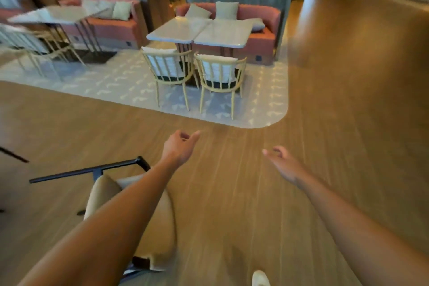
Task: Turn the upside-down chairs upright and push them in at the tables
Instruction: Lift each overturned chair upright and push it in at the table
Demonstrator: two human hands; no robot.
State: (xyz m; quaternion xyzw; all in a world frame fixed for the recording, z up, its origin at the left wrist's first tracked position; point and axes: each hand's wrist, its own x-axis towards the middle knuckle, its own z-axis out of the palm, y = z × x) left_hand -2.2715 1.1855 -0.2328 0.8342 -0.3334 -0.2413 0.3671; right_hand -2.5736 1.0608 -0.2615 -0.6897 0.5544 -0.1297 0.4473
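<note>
Two pale wooden chairs, the left one (168, 72) and the right one (220, 76), stand upright side by side, pushed in at a pair of white tables (202, 30). My left hand (180, 146) and my right hand (282, 162) reach forward over the wooden floor, both loosely open and holding nothing. Under my left forearm lies a tan padded chair (153, 223) with a black metal frame (90, 170), partly hidden by the arm. I cannot tell how it is lying. Another pale chair (39, 51) at the far left is blurred.
A pink sofa bench (262, 37) with cushions runs behind the tables. A second white table (60, 15) stands at the left. A patterned grey floor area (260, 109) lies under the furniture. Wooden floor stretches ahead and to the right. My white shoe (260, 278) shows at the bottom.
</note>
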